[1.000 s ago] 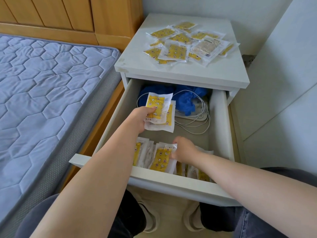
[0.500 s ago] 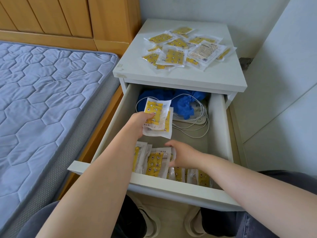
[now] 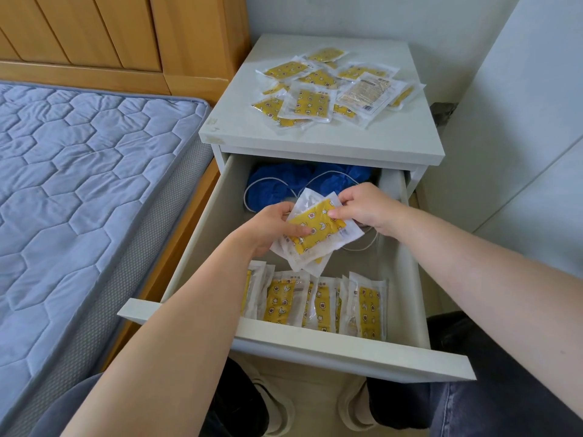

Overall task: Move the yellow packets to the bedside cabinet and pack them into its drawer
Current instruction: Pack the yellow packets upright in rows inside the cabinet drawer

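Yellow packets (image 3: 315, 305) upright in open drawer (image 3: 331, 348), left hand (image 3: 274, 225) and right hand (image 3: 362, 206) fingers pinching held packets (image 3: 315, 234).

Bed, left: blue-grey quilted mattress (image 3: 79, 171) with hexagon stitching and grey mesh edge, on a light wooden frame with a panelled wooden headboard (image 3: 104, 36). Walls: pale grey-white rear wall (image 3: 362, 14); flat white panels (image 3: 520, 146) at right. Floor (image 3: 315, 392): light beige, evenly lit in soft daylight.
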